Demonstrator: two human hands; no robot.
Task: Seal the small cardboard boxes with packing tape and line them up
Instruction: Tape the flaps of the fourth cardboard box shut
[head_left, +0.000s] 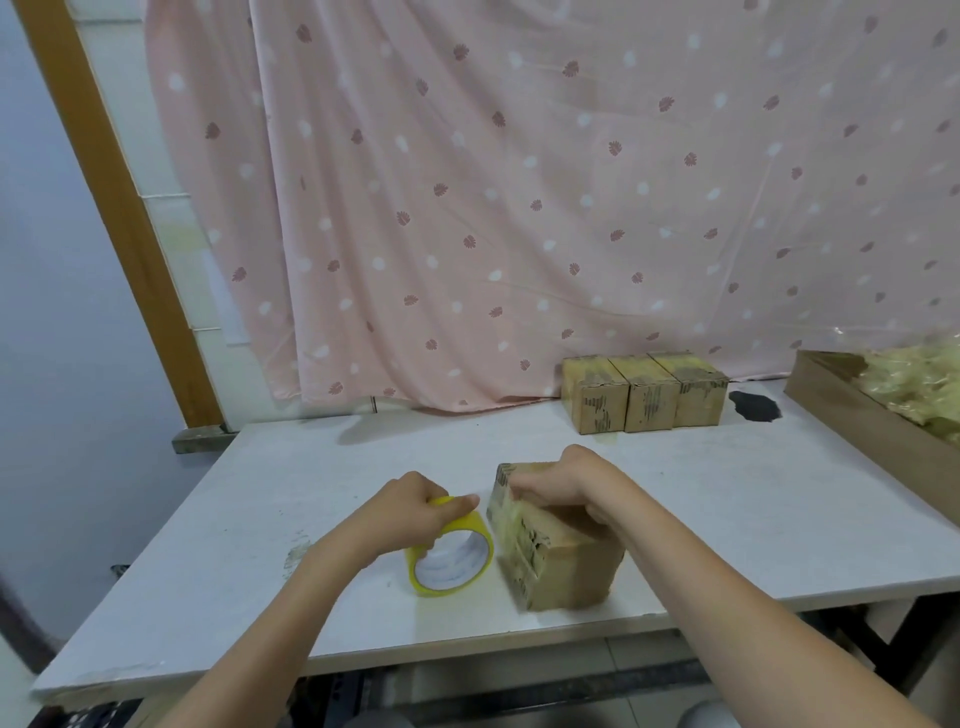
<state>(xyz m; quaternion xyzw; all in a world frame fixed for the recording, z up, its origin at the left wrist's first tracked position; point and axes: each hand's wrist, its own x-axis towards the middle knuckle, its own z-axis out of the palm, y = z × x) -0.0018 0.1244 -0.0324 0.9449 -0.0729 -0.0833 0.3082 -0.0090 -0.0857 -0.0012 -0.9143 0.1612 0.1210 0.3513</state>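
A small cardboard box (563, 564) stands on the white table (218, 561) near its front edge, with yellowish tape across its left side. My right hand (563, 480) lies over the top of the box, fingers curled down on its far left edge. Just left of the box, a yellow roll of packing tape (451, 564) stands on its rim. My left hand (415, 506) grips the top of the roll, thumb stretched toward the box. Three sealed boxes (644, 397) sit side by side in a row at the back of the table.
A large open carton (862, 415) holding crumpled yellowish plastic lies along the table's right side. A dark stain (756, 405) marks the table beside the row. A pink patterned curtain (519, 197) hangs behind, and a wooden frame (119, 208) stands at the left.
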